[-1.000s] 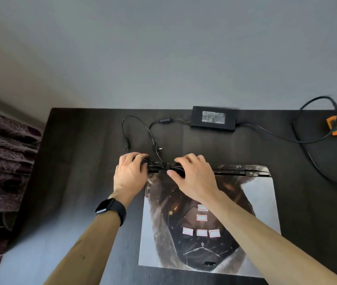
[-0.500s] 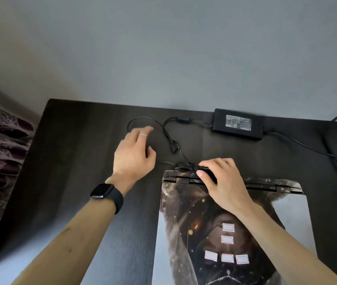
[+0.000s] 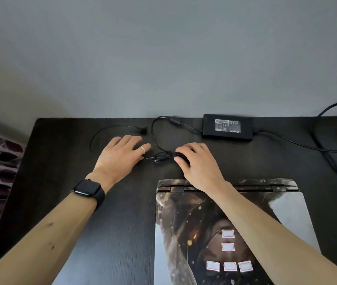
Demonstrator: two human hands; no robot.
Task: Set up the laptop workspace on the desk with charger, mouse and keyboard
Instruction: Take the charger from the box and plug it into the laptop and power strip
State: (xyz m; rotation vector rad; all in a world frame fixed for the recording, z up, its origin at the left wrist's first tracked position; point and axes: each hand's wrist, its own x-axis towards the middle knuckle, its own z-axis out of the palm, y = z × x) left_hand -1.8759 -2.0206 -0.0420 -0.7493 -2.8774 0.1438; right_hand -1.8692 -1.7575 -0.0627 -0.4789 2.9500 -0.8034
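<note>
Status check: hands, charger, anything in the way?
Left hand flat on desk. Right hand grips cable. Laptop closed, plug lying loose. Cable bunched by thumb.

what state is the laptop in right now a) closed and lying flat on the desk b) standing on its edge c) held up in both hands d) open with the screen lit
a, the laptop lies flat on the desk with its decorated lid shut.

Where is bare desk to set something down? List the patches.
Free: the desk between its left edge and the laptop, nearer than the left hand. Crowded: behind the laptop, where the right hand grips the looped cable before the charger brick.
</note>
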